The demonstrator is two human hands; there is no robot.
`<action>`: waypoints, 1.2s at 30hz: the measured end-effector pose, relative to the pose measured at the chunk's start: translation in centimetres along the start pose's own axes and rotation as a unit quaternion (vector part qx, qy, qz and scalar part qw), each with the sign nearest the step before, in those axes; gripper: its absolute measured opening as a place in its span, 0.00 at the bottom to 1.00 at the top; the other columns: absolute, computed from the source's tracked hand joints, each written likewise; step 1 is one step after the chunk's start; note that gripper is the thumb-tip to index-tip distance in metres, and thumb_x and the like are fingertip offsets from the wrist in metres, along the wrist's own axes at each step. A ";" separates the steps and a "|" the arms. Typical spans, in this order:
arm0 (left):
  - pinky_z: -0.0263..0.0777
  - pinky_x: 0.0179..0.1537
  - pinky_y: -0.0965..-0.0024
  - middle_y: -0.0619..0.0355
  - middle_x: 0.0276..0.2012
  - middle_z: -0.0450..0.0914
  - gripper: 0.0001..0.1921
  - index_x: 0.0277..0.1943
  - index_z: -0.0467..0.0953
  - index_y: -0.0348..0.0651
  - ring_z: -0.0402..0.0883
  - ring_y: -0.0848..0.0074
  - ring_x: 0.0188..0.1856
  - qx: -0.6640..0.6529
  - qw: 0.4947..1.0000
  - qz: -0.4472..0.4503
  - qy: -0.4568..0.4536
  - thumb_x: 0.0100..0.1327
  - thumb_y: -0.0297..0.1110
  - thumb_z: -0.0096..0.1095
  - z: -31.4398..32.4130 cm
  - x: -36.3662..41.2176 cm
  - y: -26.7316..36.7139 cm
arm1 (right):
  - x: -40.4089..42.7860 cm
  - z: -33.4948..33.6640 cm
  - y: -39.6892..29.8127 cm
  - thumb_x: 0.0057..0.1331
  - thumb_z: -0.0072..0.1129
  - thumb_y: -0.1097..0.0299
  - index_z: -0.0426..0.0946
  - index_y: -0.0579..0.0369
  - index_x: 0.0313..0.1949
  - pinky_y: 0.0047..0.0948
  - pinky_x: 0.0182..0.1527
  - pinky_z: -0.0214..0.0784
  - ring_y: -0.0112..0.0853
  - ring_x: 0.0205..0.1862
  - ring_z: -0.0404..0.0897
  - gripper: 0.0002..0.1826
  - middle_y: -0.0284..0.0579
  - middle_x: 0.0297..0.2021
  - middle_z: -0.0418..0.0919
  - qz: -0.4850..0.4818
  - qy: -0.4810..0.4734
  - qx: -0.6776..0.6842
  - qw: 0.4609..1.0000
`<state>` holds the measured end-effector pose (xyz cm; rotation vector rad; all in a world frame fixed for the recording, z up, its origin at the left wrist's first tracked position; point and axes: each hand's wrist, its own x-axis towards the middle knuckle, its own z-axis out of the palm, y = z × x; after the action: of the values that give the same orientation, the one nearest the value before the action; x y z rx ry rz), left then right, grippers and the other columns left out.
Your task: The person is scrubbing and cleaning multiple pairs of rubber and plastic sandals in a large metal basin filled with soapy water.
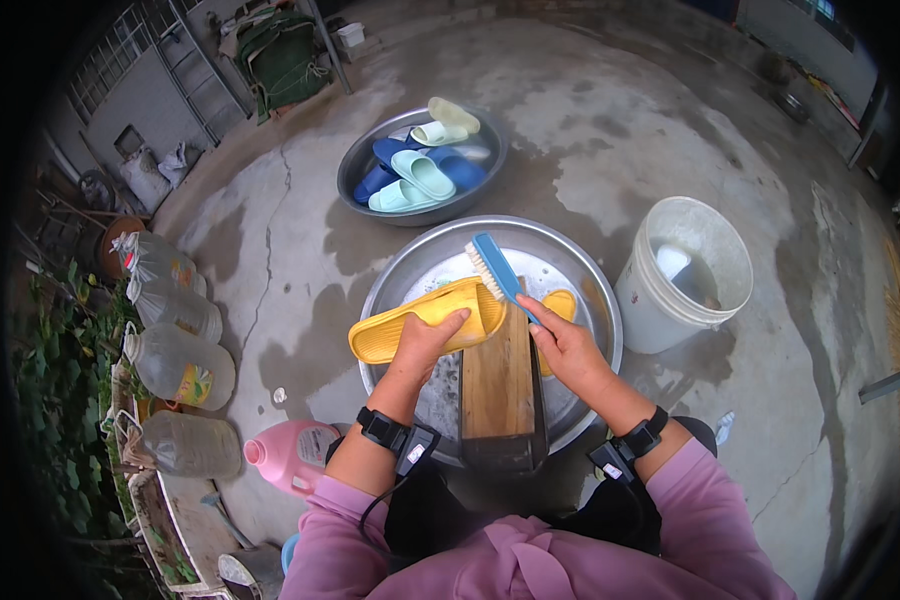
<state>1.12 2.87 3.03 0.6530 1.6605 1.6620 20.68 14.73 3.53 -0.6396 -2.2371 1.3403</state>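
Note:
My left hand [425,341] grips a yellow slide slipper [390,330] across its strap, thumb on top, over a wide metal basin [592,300]. In my right hand [568,346] is a blue scrubbing brush [497,262], its pale bristles facing the slipper's toe end. Whether the bristles touch the slipper I cannot tell. Beneath the slipper, a wooden board [497,390] slopes from the basin's near rim inward. Another yellow slipper [559,304] lies in the basin, partly hidden by my right hand and the brush. Foamy water [442,409] covers the basin's bottom.
Beyond stands a second metal basin [420,217] piled with blue, mint and cream slippers [422,174]. A white bucket [649,307] with a white dipper [673,260] inside is at right. At left are a pink detergent bottle [289,454] and several large plastic jugs [184,364].

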 end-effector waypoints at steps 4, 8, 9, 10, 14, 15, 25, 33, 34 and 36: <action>0.74 0.44 0.72 0.53 0.42 0.80 0.18 0.48 0.75 0.29 0.80 0.74 0.42 -0.077 0.996 0.032 0.006 0.57 0.30 0.67 -1.9 0.5 0.3 | -0.7 -1.4 -0.7 0.69 0.47 0.69 0.66 0.43 0.61 0.24 0.51 0.65 0.30 0.51 0.77 0.21 0.49 0.50 0.77 0.020 -0.043 0.010 0.999; 0.74 0.43 0.71 0.53 0.40 0.82 0.19 0.46 0.76 0.30 0.81 0.74 0.40 0.069 0.996 0.045 -0.035 0.55 0.33 0.69 -1.7 -0.3 0.8 | -1.3 -2.2 -0.1 0.67 0.49 0.70 0.68 0.41 0.60 0.24 0.30 0.62 0.27 0.23 0.64 0.22 0.44 0.21 0.66 -0.023 -0.043 -0.005 0.999; 0.74 0.43 0.70 0.54 0.40 0.82 0.19 0.45 0.77 0.31 0.81 0.73 0.40 0.169 0.983 0.055 -0.054 0.54 0.35 0.70 -1.0 -1.2 0.8 | -1.2 -2.3 -0.1 0.66 0.50 0.71 0.68 0.41 0.60 0.25 0.31 0.63 0.29 0.23 0.66 0.22 0.44 0.22 0.68 -0.037 -0.049 -0.020 0.998; 0.74 0.41 0.66 0.51 0.38 0.83 0.20 0.44 0.78 0.34 0.83 0.65 0.38 0.210 0.966 0.127 -0.076 0.52 0.40 0.72 -0.9 -1.0 -1.1 | -1.0 -2.6 -0.3 0.66 0.50 0.71 0.68 0.41 0.60 0.25 0.31 0.63 0.29 0.23 0.66 0.22 0.44 0.22 0.68 -0.034 -0.052 -0.020 0.998; 0.73 0.41 0.61 0.45 0.39 0.80 0.21 0.44 0.79 0.41 0.78 0.52 0.41 0.411 0.872 0.152 -0.219 0.51 0.46 0.70 -0.1 -1.8 -2.7 | -1.0 -2.7 -0.7 0.66 0.49 0.71 0.69 0.42 0.59 0.30 0.39 0.67 0.36 0.32 0.75 0.21 0.48 0.32 0.76 -0.042 -0.145 -0.058 0.987; 0.73 0.41 0.61 0.45 0.39 0.80 0.21 0.44 0.79 0.41 0.78 0.52 0.41 0.410 0.872 0.151 -0.220 0.51 0.46 0.70 -0.2 -1.8 -3.0 | -1.0 -2.4 -0.6 0.65 0.50 0.71 0.70 0.40 0.59 0.32 0.36 0.67 0.39 0.30 0.74 0.22 0.49 0.27 0.74 -0.074 -0.138 -0.054 0.986; 0.71 0.46 0.64 0.52 0.40 0.80 0.20 0.44 0.78 0.39 0.78 0.61 0.42 0.241 0.932 0.153 -0.224 0.49 0.37 0.73 -2.3 -1.7 -1.3 | -3.1 -5.5 1.0 0.64 0.51 0.71 0.69 0.37 0.59 0.35 0.36 0.67 0.41 0.30 0.74 0.23 0.46 0.28 0.72 -0.068 -0.158 -0.134 0.976; 0.70 0.49 0.64 0.53 0.42 0.79 0.20 0.45 0.78 0.42 0.77 0.61 0.44 0.312 0.903 0.171 -0.241 0.50 0.37 0.73 -0.8 -2.0 -1.8 | -3.3 -3.8 -0.2 0.62 0.54 0.69 0.71 0.33 0.57 0.35 0.30 0.66 0.39 0.26 0.72 0.23 0.43 0.24 0.69 -0.123 -0.080 -0.164 0.976; 0.71 0.46 0.68 0.55 0.40 0.80 0.19 0.45 0.77 0.39 0.78 0.68 0.43 0.247 0.935 0.116 -0.228 0.51 0.35 0.72 -1.5 -1.7 -1.1 | -3.6 -4.3 -0.4 0.62 0.54 0.69 0.72 0.32 0.57 0.35 0.29 0.66 0.38 0.26 0.72 0.23 0.42 0.24 0.68 -0.120 -0.100 -0.178 0.971; 0.73 0.43 0.75 0.60 0.39 0.81 0.19 0.47 0.76 0.35 0.78 0.80 0.40 0.151 0.964 0.056 -0.211 0.54 0.32 0.71 -2.5 -1.6 0.1 | -4.1 -4.9 -0.2 0.62 0.55 0.69 0.72 0.32 0.57 0.35 0.28 0.66 0.38 0.25 0.72 0.23 0.41 0.24 0.68 -0.122 -0.100 -0.183 0.970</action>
<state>0.20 0.08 3.21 1.1811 1.5895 1.2347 26.77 15.51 5.18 -0.3413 -2.6556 0.9140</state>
